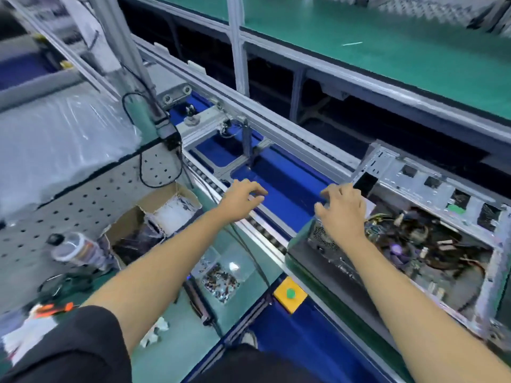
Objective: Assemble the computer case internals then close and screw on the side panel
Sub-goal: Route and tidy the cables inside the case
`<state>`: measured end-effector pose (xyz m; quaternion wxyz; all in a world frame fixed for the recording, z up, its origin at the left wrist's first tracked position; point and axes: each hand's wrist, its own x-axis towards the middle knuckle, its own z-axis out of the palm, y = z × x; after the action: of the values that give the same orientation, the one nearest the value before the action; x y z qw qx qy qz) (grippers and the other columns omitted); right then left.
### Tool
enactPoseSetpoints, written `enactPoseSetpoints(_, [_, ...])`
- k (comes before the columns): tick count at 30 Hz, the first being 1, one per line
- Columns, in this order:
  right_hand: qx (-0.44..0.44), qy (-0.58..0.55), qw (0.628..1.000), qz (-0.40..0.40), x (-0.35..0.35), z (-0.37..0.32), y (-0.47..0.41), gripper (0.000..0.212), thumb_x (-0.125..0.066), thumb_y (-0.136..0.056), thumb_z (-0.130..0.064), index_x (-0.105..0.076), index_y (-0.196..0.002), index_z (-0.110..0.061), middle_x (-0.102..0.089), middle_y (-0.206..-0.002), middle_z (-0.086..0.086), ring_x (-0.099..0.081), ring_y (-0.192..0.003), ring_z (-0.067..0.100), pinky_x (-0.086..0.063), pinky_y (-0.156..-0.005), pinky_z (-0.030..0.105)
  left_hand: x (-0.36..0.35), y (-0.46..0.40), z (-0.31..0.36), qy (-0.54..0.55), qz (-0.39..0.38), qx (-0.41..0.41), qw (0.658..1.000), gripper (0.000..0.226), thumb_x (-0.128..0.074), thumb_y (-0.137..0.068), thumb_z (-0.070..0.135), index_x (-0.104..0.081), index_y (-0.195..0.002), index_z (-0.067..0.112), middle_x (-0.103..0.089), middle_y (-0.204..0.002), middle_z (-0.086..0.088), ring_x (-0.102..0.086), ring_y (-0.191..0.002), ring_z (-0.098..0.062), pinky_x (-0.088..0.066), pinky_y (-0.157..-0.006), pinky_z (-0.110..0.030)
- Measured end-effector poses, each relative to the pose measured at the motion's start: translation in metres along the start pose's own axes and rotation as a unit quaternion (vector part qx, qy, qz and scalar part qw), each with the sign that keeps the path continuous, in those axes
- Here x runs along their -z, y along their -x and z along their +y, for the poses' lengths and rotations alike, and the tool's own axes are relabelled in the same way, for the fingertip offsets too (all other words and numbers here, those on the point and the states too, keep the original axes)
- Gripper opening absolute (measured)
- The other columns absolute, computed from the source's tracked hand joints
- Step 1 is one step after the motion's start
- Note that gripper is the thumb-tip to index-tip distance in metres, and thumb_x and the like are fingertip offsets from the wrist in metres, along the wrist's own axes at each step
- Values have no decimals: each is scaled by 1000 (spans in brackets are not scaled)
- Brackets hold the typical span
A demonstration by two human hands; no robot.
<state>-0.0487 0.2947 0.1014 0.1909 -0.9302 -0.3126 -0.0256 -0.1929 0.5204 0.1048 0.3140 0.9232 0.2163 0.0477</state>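
An open grey computer case (pixel 431 178) lies on its side on the conveyor at the right, showing a motherboard (pixel 431 275) and a tangle of cables (pixel 414 230). My right hand (pixel 341 210) rests on the case's near left corner, over the power supply (pixel 323 241), fingers spread and holding nothing. Over the blue conveyor bed (pixel 287 194), left of the case, my left hand (pixel 242 199) hovers with its fingers loosely curled and empty. No side panel is visible.
A tray of screws (pixel 219 280) sits by the conveyor's near rail. A cardboard box (pixel 154 217), a plastic cup (pixel 74 250) and an orange-handled tool (pixel 52 309) lie on the bench at left. A yellow box with a green button (pixel 290 294) is mounted below the rail.
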Motion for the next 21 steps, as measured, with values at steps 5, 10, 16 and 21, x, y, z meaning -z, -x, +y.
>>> enactPoseSetpoints(5, [21,56,995,-78,-49,-37,-13,34,-62,-91,-39,-61,-120,-21,-53,-124,8,-44,-119,30,-31,-107,46,49,26,-102,-87,59,211,972,22,-50,-100,11,-63,-117,6,-63,-119,-15,-55,-114,-34,-48,-93,-46])
enactPoseSetpoints(10, [49,159,985,-52,-61,-31,-11,29,-70,-84,-34,-65,-107,-16,-58,-110,13,-51,-105,35,-37,-93,47,64,35,-182,-188,-72,260,944,32,-44,-102,-1,-56,-131,2,-54,-137,-21,-52,-126,-35,-41,-104,-39])
enactPoseSetpoints(16, [64,204,976,-40,-65,-32,-11,22,-68,-84,-30,-66,-101,-17,-61,-102,9,-52,-97,30,-35,-91,45,62,29,-209,-321,-220,268,881,36,-47,-106,13,-51,-139,26,-48,-147,-8,-50,-132,-31,-47,-106,-47])
enactPoseSetpoints(21, [78,225,971,-28,-66,-32,-12,16,-62,-85,-32,-64,-96,-21,-61,-95,6,-52,-93,29,-36,-89,44,59,11,-213,-410,-294,211,837,32,-45,-103,9,-57,-131,19,-54,-140,-13,-55,-125,-36,-46,-106,-50])
